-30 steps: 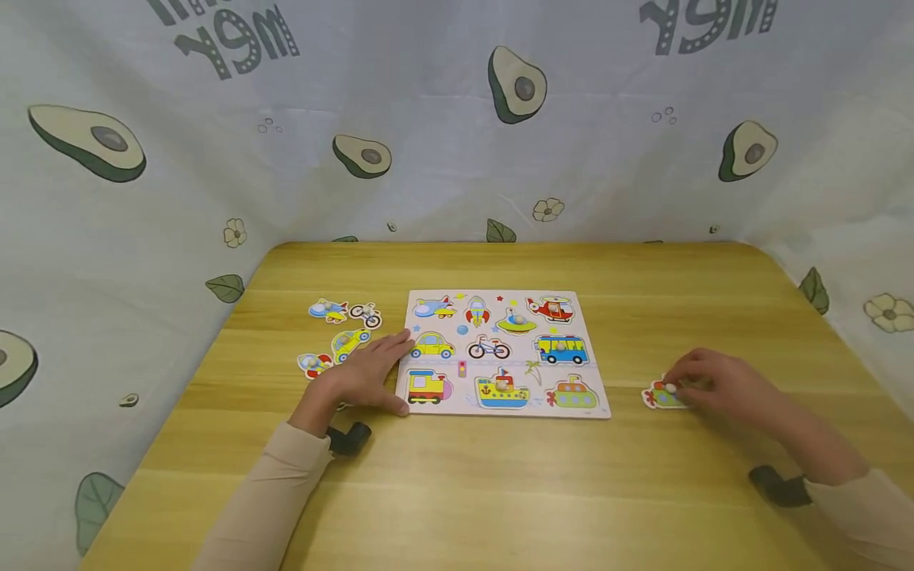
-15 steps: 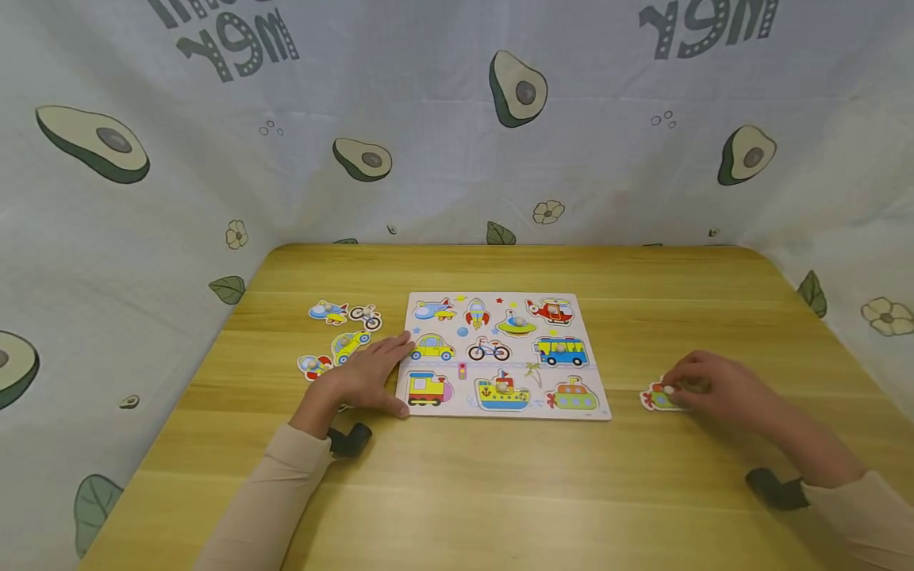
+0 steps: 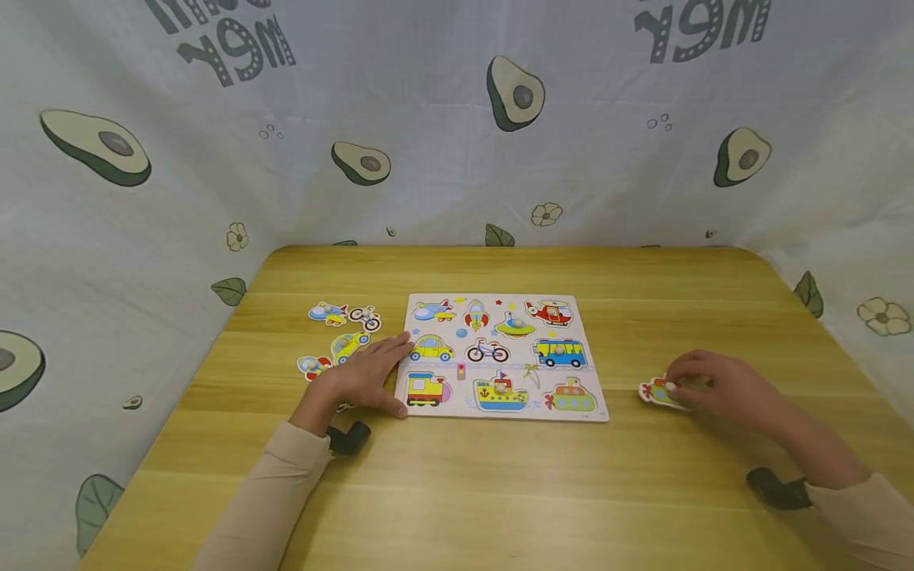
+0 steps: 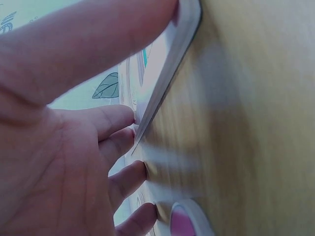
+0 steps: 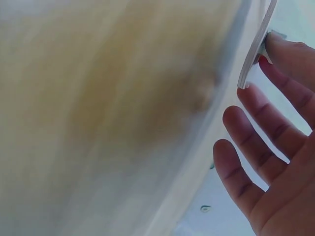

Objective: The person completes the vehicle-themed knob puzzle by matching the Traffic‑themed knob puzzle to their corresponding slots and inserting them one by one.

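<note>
A wooden knob puzzle board (image 3: pixel 467 400) printed with vehicles lies mid-table. My left hand (image 3: pixel 360 377) rests at its left side, with thumb and fingertips touching the board's edge (image 4: pixel 170 69) in the left wrist view. To the right of the board, my right hand (image 3: pixel 728 390) pinches the knob of a green and red submarine puzzle piece (image 3: pixel 653 392). The right wrist view shows that piece (image 5: pixel 252 56) edge-on, held by thumb and index finger just off the table. Knobbed helicopter (image 3: pixel 552 312), bus (image 3: pixel 559 352), ship (image 3: pixel 501 390) and flying saucer (image 3: pixel 516 323) pieces sit in the board.
Left of the board lie loose airplane (image 3: pixel 328 313), bicycle (image 3: pixel 365 318), yellow car (image 3: pixel 348 346) and rocket (image 3: pixel 314 365) pieces. Another piece with pink on it (image 4: pixel 183 222) lies under my left hand. A patterned cloth (image 3: pixel 443 190) hangs behind the table.
My right hand has raised the submarine piece slightly off the table by its knob and shifted it a little left. My left hand and the loose pieces stay put.
</note>
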`<state>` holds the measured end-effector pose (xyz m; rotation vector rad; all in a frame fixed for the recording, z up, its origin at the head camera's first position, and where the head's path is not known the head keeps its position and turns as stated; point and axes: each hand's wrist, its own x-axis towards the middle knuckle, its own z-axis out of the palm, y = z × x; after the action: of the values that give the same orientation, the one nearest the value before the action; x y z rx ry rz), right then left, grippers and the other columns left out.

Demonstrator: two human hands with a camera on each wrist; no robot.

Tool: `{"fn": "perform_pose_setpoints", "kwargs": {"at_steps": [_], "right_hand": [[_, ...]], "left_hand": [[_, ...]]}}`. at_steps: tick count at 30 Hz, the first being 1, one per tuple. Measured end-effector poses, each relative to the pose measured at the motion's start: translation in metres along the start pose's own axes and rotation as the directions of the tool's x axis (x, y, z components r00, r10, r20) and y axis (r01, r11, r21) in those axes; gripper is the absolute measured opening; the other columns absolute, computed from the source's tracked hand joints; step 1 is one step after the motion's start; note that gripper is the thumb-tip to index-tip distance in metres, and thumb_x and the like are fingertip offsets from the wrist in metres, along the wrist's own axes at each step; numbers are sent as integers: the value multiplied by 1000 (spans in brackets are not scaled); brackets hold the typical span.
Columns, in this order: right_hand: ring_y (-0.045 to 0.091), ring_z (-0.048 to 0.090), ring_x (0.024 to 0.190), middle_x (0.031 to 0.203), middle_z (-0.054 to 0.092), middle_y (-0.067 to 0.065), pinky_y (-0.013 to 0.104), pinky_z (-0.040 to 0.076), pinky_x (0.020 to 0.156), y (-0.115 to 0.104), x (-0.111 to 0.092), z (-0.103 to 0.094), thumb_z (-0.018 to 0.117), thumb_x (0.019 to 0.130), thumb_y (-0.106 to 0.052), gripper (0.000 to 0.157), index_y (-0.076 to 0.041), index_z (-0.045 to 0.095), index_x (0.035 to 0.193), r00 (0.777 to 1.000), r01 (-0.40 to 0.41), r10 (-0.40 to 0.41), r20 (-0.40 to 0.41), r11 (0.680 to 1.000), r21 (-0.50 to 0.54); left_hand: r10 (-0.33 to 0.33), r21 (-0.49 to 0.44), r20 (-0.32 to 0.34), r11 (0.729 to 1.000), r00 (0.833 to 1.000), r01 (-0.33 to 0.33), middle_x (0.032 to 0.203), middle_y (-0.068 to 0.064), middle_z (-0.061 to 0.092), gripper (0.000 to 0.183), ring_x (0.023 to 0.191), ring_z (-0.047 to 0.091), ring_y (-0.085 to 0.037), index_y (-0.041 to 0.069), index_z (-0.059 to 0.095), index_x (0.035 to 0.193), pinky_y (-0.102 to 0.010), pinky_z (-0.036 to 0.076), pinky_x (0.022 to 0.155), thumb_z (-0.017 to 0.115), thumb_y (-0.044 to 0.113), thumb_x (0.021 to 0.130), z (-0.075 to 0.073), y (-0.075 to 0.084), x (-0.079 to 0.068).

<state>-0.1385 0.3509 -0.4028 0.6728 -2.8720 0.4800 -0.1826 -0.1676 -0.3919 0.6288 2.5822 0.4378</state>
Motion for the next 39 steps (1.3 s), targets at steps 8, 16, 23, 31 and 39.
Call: {"fn": "perform_pose_setpoints", "kwargs": {"at_steps": [8,16,23,31,39], "right_hand": [[-6,57,89,102,72,-4,25,51,66,-14,10,-9,81,81,-17,17,-28,72,91,1000,-16,16,7,1000,-12],[8,64,87,101,72,-4,27,53,67,-34,21,-9,82,78,-15,18,-26,73,90,999,34,-34,14,999,-20],[20,66,90,102,71,-6,28,52,70,-51,32,0,82,80,-17,16,-29,73,88,996,77,-77,46,997,2],[15,62,89,100,68,-7,31,53,75,-76,54,8,80,82,-16,12,-26,74,86,984,101,-111,140,992,74],[13,59,89,98,66,-6,29,53,76,-93,67,20,80,82,-14,13,-25,73,84,973,111,-130,193,988,106]], "left_hand": [[20,15,-13,1000,1000,-20,168,-11,16,102,154,18,-38,8,25,157,-63,19,121,81,39,78,0,-1,0],[20,-20,-13,1000,1000,-21,168,-8,16,102,154,18,-37,10,25,158,-61,19,122,81,39,77,3,0,0],[14,-18,-20,1000,1000,-14,168,-8,16,103,154,19,-36,11,26,158,-62,19,122,82,39,76,3,-1,-2],[21,-23,-21,1000,1000,-21,168,-9,16,103,154,18,-37,10,26,158,-62,19,121,82,39,77,4,-2,-2],[14,-23,-19,1000,1000,-14,168,-7,16,103,154,17,-36,10,25,158,-62,18,122,81,39,77,3,-2,-3]]}}
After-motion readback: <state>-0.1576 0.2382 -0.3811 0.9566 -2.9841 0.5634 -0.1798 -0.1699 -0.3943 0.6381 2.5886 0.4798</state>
